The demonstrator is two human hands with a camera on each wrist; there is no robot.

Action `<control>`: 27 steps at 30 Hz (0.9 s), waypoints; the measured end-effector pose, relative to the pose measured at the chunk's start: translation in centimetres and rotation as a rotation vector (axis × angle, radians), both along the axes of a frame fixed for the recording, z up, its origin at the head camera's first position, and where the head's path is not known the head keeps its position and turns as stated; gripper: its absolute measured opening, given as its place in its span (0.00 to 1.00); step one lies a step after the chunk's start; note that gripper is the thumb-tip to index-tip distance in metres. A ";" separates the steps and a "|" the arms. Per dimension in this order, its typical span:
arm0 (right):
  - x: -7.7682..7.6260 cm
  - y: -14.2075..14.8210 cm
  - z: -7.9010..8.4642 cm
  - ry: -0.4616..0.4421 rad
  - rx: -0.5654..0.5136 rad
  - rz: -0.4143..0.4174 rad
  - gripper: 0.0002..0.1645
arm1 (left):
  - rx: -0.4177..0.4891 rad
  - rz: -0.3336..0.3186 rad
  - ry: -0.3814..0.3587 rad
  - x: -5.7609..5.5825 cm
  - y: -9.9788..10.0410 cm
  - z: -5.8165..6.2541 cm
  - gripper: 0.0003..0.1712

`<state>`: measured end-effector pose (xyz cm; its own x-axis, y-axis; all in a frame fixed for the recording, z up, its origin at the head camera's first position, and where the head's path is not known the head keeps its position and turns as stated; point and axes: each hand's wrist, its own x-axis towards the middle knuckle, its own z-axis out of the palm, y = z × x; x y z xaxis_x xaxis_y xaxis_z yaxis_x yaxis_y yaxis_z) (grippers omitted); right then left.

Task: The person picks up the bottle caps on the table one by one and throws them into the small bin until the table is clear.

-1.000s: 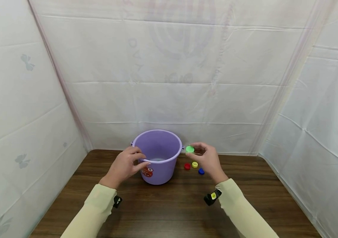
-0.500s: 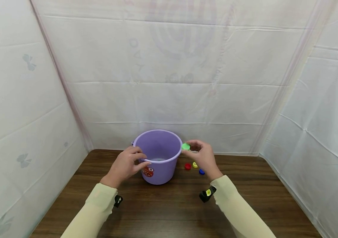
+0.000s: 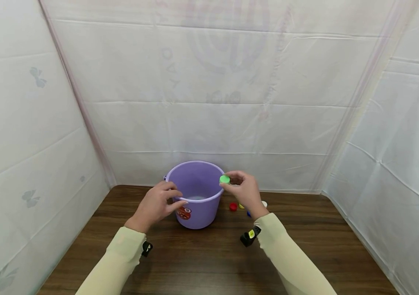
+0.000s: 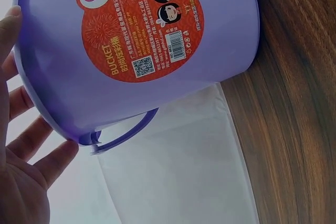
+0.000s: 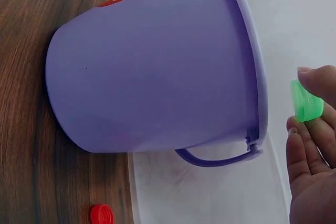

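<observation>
A purple bucket (image 3: 199, 211) with a red label stands upright on the wooden table. My left hand (image 3: 155, 205) grips its near left rim, the thumb outside and several fingers reaching over the edge. In the left wrist view, fingertips (image 4: 65, 150) lie along the rim close to the handle hinge. My right hand (image 3: 245, 189) pinches a light green bottle cap (image 3: 225, 179) between thumb and fingers, at the bucket's right rim in the head view. The right wrist view shows this green cap (image 5: 307, 100) held level with the bucket's mouth, a little apart from the rim.
Right of the bucket, a red cap (image 3: 233, 207) lies on the table (image 3: 194, 262). Beyond it are a yellow cap (image 3: 241, 206), a blue cap (image 3: 249, 214) and a white cap (image 3: 264, 204), partly behind my right hand and wrist. White sheeting (image 3: 209, 82) encloses the back and sides.
My right hand has carried the green cap leftward and slightly up, from beside the bucket to its right rim. A white cap has come into view behind the wrist. The left hand stays put.
</observation>
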<state>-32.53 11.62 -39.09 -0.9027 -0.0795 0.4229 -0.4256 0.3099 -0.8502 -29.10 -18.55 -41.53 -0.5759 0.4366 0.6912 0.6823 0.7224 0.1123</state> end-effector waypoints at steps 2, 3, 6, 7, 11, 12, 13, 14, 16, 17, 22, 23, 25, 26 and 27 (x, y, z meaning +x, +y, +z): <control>-0.2 -0.2 0.1 0.006 0.010 -0.003 0.20 | 0.002 -0.001 0.003 0.0 0.0 0.0 0.12; -0.3 -0.4 0.1 0.010 0.014 -0.003 0.21 | 0.003 -0.001 0.004 0.0 0.0 0.0 0.12; -0.5 -0.7 0.2 0.026 0.015 0.004 0.21 | 0.001 0.001 0.005 -0.1 0.0 -0.1 0.12; -0.5 -0.9 0.2 0.033 0.012 0.006 0.21 | -0.001 0.003 0.004 -0.1 0.0 -0.1 0.12; -0.6 -1.4 0.3 0.046 0.000 0.031 0.20 | -0.007 0.009 -0.001 -0.1 0.0 0.0 0.12; -0.6 -1.5 0.3 0.048 0.000 0.034 0.20 | -0.007 0.011 -0.004 -0.1 0.0 0.0 0.12; -0.7 -1.6 0.2 0.048 -0.001 0.037 0.20 | -0.007 0.012 -0.008 -0.1 0.0 0.0 0.12; -0.7 -1.7 0.2 0.048 0.000 0.040 0.20 | -0.007 0.014 -0.012 -0.1 0.0 0.0 0.12; -0.8 -2.0 0.1 0.051 0.001 0.040 0.20 | -0.007 0.017 -0.021 0.0 0.0 0.0 0.12; -0.9 -2.1 0.1 0.047 0.003 0.036 0.20 | -0.007 0.019 -0.025 0.0 0.0 0.0 0.12; -1.2 -2.5 0.0 0.032 0.021 0.032 0.20 | -0.008 0.019 -0.025 0.0 0.1 0.0 0.12; -1.3 -2.6 0.0 0.025 0.024 0.033 0.20 | -0.009 0.018 -0.021 0.0 0.1 0.0 0.12; -1.4 -2.7 -0.1 0.018 0.030 0.038 0.20 | -0.010 0.016 -0.015 0.0 0.1 0.0 0.12; -1.4 -2.8 -0.1 0.011 0.032 0.040 0.20 | -0.010 0.016 -0.012 0.0 0.1 0.0 0.12; -1.4 -2.8 -0.1 0.006 0.034 0.040 0.20 | -0.011 0.016 -0.010 0.0 0.1 0.0 0.12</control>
